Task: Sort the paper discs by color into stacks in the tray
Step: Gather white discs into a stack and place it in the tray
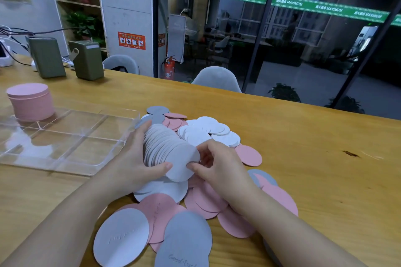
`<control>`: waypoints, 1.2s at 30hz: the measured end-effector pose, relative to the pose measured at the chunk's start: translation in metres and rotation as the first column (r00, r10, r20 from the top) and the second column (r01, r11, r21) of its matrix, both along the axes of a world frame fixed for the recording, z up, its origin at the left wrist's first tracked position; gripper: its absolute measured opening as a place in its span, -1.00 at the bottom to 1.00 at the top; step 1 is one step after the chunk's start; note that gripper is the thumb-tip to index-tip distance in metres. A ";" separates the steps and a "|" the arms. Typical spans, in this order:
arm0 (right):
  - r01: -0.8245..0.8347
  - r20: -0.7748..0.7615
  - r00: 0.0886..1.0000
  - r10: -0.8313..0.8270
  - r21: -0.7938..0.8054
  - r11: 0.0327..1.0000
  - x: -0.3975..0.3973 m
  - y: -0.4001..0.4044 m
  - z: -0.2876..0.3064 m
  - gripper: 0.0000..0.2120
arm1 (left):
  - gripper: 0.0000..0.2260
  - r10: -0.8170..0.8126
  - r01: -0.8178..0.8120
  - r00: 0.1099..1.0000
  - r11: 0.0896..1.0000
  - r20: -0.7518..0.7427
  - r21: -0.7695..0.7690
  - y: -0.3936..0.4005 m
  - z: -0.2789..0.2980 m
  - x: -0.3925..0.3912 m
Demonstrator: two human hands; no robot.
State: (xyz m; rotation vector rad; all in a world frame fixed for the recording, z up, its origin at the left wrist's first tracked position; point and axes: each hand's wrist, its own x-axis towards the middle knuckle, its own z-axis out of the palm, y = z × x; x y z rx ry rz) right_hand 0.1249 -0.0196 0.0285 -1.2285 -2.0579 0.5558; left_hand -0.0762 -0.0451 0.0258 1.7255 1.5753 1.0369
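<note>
A clear plastic tray (91, 159) with several compartments lies at the left on the wooden table. A tall stack of pink discs (30, 102) stands in its far left corner. My left hand (134, 158) grips a fanned stack of pale grey discs (167, 149) held on edge above the pile. My right hand (214, 162) pinches the nearest disc of that stack at its right rim. Loose discs lie around: white discs (208, 131) behind, pink discs (208, 201) below and at the right, grey discs (186, 240) near me.
Two olive-green boxes (86, 62) with cables stand at the table's far left. Grey chairs (217, 78) sit behind the far edge, in front of a glass wall. Bare tabletop (325, 158) spreads to the right of the pile.
</note>
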 end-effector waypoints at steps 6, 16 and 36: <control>0.047 -0.102 0.993 -0.052 -0.056 0.997 0.000 -0.004 -0.002 -0.82 | -0.07 -0.044 0.043 0.996 0.999 -0.075 -0.014 -0.003 0.001 0.003; -0.040 -0.109 0.993 0.036 -0.027 0.999 -0.004 -0.007 -0.001 -0.90 | -0.06 -0.052 0.052 0.999 0.998 -0.014 -0.037 -0.002 0.000 0.005; -0.025 0.403 0.907 0.126 -0.247 0.969 0.004 0.061 0.023 -0.38 | -0.11 0.032 -0.033 0.997 0.999 0.065 0.002 0.000 -0.003 -0.002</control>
